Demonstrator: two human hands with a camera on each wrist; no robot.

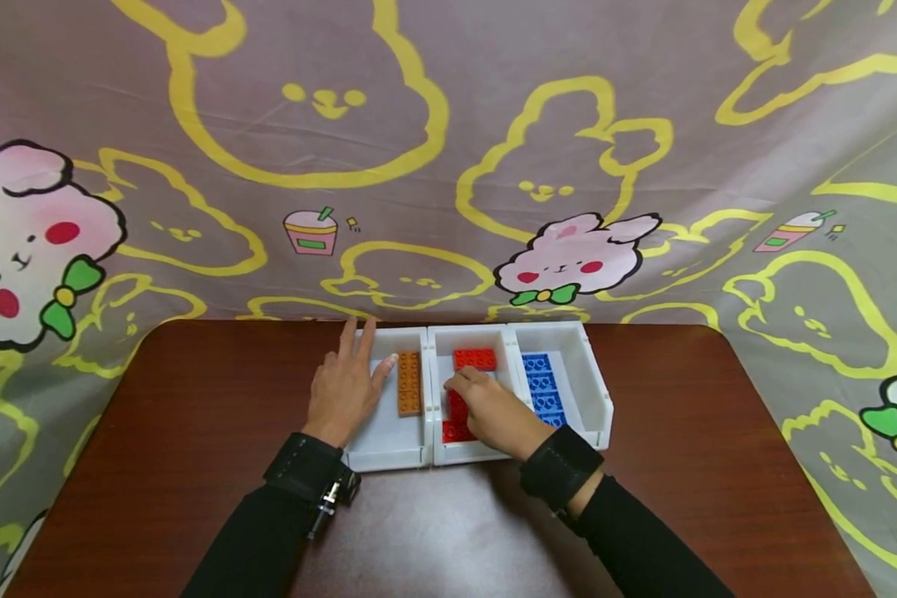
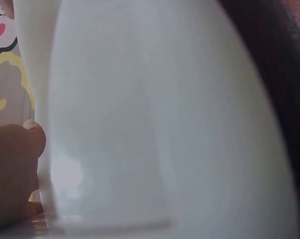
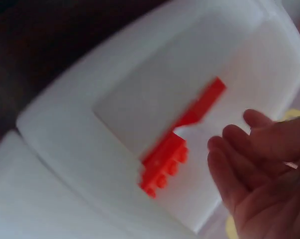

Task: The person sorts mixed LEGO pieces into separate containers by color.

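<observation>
Three white plastic bins (image 1: 595, 378) sit side by side at the centre of the frame, near the far edge of the dark wooden table (image 1: 194, 432), with bare tabletop left, right and below. The right hand (image 1: 493, 411), fingers loosely curled and grasping nothing visible, rests in the middle bin over the red plastic bricks (image 1: 474, 360); their count is partly hidden. The left hand (image 1: 344, 386) lies released, fingers straight, on the left bin's wall beside one orange brick (image 1: 409, 383). A row of blue bricks (image 1: 541, 384) fills the right bin.

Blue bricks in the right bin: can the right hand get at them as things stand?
Probably yes. The right hand sits in the middle bin over the red bricks, holding nothing as far as the wrist view shows. The blue bricks lie uncovered in the open-topped bin next to it; only a low divider wall stands between.
</observation>
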